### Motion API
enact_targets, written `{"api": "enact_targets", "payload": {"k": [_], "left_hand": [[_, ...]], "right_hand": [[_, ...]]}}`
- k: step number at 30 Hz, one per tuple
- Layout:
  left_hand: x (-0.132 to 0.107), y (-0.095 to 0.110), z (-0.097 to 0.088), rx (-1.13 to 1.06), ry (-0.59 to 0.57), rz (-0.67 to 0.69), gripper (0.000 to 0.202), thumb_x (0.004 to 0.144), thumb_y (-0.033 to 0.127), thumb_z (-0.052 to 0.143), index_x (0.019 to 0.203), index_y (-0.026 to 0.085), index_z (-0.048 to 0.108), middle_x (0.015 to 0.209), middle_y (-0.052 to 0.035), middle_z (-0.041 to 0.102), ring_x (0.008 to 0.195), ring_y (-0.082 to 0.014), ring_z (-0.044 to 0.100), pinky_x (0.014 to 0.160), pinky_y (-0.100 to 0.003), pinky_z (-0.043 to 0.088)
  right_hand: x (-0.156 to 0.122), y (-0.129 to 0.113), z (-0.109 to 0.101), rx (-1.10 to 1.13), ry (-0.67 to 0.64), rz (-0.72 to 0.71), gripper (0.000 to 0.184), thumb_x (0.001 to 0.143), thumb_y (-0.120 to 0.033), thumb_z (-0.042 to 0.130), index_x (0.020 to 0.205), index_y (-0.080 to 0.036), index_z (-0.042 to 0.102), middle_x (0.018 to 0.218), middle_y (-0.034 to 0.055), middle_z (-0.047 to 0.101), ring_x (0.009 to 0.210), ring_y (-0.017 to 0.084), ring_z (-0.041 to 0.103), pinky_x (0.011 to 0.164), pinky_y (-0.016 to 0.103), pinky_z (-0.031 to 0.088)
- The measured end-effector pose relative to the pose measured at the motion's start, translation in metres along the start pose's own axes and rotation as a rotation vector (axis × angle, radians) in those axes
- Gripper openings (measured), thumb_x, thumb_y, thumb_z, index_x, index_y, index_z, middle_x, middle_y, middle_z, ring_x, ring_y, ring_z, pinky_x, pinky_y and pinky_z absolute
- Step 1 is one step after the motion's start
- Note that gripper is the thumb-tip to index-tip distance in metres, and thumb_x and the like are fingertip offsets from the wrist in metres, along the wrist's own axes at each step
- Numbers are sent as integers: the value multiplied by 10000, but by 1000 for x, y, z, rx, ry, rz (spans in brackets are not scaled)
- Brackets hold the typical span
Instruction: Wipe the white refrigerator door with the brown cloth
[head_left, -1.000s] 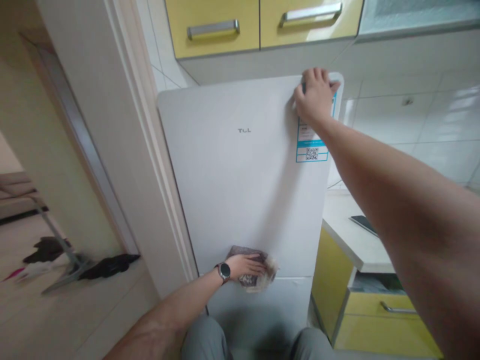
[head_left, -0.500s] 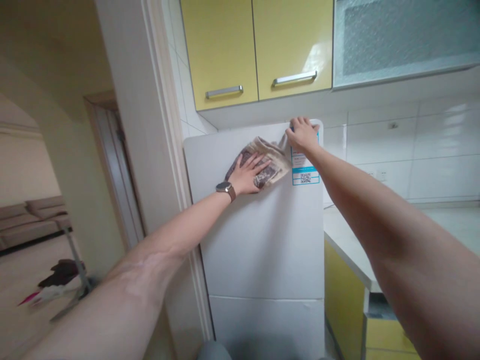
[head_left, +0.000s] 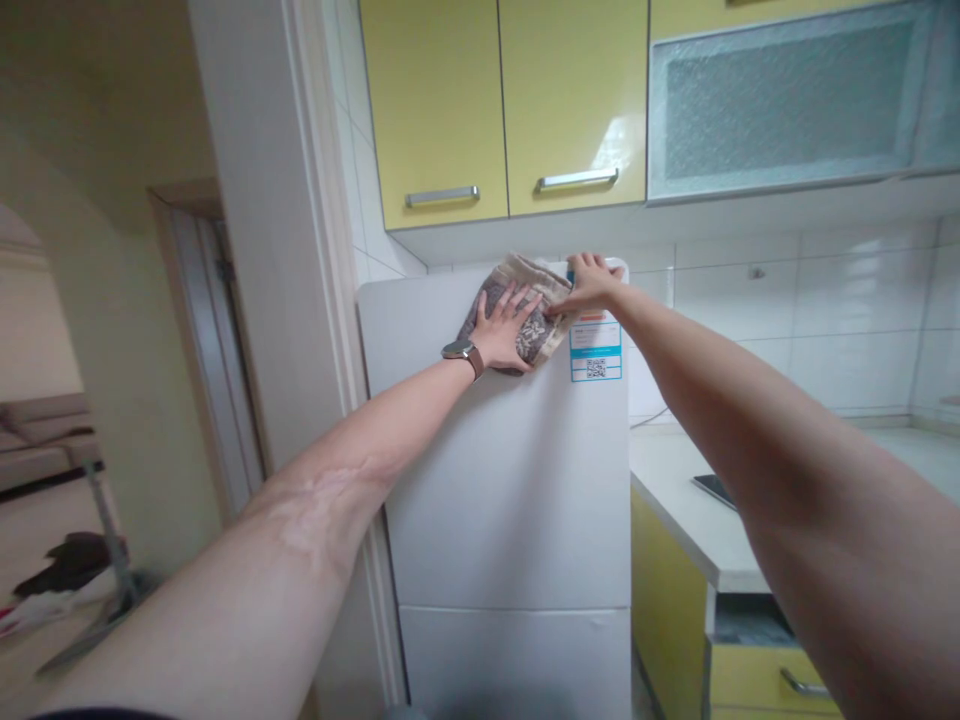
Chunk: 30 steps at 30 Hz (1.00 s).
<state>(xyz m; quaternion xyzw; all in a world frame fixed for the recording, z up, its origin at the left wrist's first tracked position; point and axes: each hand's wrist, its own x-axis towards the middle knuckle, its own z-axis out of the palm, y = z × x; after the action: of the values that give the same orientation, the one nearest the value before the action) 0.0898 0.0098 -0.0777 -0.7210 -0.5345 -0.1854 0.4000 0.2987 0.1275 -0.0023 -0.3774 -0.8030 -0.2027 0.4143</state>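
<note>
My left hand lies flat with its fingers spread, pressing a patterned cloth against the white fridge door at the door's 12 o'clock edge. My right hand hooks over the top corner at 1 o'clock, fingers curled on the rim and touching the cloth. A blue label sits at 5 o'clock from the cloth. I judge the wiping has reached the top band. No streaks show what is done, and the lower panel at 6 o'clock has no hand on it.
</note>
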Motion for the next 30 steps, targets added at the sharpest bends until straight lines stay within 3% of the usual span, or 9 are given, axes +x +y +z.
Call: {"api": "enact_targets", "payload": {"k": [4, 7, 10, 13, 16, 19, 25, 28, 30], "left_hand": [[13, -4, -24, -76, -53, 107, 1277, 663, 685, 813, 1707, 339, 165, 1778, -66, 147, 1626, -424, 62, 1285, -659, -43], [10, -19, -40, -121, 76, 78, 895, 875, 599, 630, 1669, 367, 287, 1751, -28, 255, 1611, -359, 196, 1293, -590, 136], [0, -47, -50, -84, 298, -178, 657, 985, 457, 468, 1620, 298, 400, 1697, -67, 373, 1568, -316, 308, 1245, -522, 279], [-6, -79, -55, -25, 288, -425, 511, 1032, 374, 342, 1442, 219, 605, 1501, -136, 599, 1417, -317, 505, 1160, -493, 380], [-2, -101, -61, 23, 190, -452, 503, 1053, 422, 303, 1206, 212, 734, 1273, -150, 729, 1228, -331, 628, 1040, -462, 447], [10, -109, -65, 52, 180, -478, 541, 1053, 502, 314, 1105, 205, 763, 1181, -159, 753, 1152, -345, 649, 952, -441, 454], [30, -116, -56, 31, 228, -521, 600, 1092, 441, 227, 1213, 121, 720, 1221, -170, 726, 1191, -293, 583, 978, -416, 407], [30, -120, -51, -11, 250, -530, 560, 1082, 444, 267, 1221, 151, 724, 1226, -157, 725, 1207, -305, 579, 979, -418, 405], [28, -120, -50, -25, 248, -511, 542, 1072, 438, 293, 1214, 159, 735, 1236, -158, 723, 1206, -324, 590, 980, -440, 407]], "right_hand": [[-1, -4, -1, -32, -9, 23, 1099, 605, -817, 764, 1452, -188, 457, 1501, 231, 443, 1425, 500, 348, 1093, 733, 324], [-4, -10, -4, -52, -10, 55, 1046, 621, -753, 778, 1441, -184, 466, 1506, 226, 447, 1429, 493, 349, 1098, 740, 314], [-9, -15, -8, -62, -4, 69, 984, 649, -707, 770, 1422, -171, 482, 1493, 226, 464, 1420, 481, 363, 1098, 738, 317], [-11, -16, -9, -57, 9, 54, 930, 678, -712, 738, 1400, -175, 504, 1478, 220, 479, 1402, 470, 378, 1079, 737, 326], [-11, -15, -8, -63, 22, 46, 910, 694, -713, 726, 1406, -188, 512, 1474, 210, 490, 1396, 463, 381, 1068, 726, 337], [-10, -12, -6, -77, 47, 29, 901, 701, -685, 737, 1419, -191, 507, 1461, 214, 499, 1382, 473, 391, 1065, 730, 337], [-15, -8, -8, -71, 135, -52, 979, 722, -595, 769, 1538, -254, 350, 1525, 210, 396, 1337, 473, 421, 1012, 726, 372], [-25, -16, -10, -155, 247, -100, 880, 809, -521, 726, 1545, -253, 325, 1571, 204, 316, 1370, 482, 357, 1008, 719, 370], [-38, -27, -7, -249, 277, -182, 729, 877, -425, 674, 1513, -227, 378, 1537, 200, 358, 1378, 474, 336, 1036, 710, 350]]}}
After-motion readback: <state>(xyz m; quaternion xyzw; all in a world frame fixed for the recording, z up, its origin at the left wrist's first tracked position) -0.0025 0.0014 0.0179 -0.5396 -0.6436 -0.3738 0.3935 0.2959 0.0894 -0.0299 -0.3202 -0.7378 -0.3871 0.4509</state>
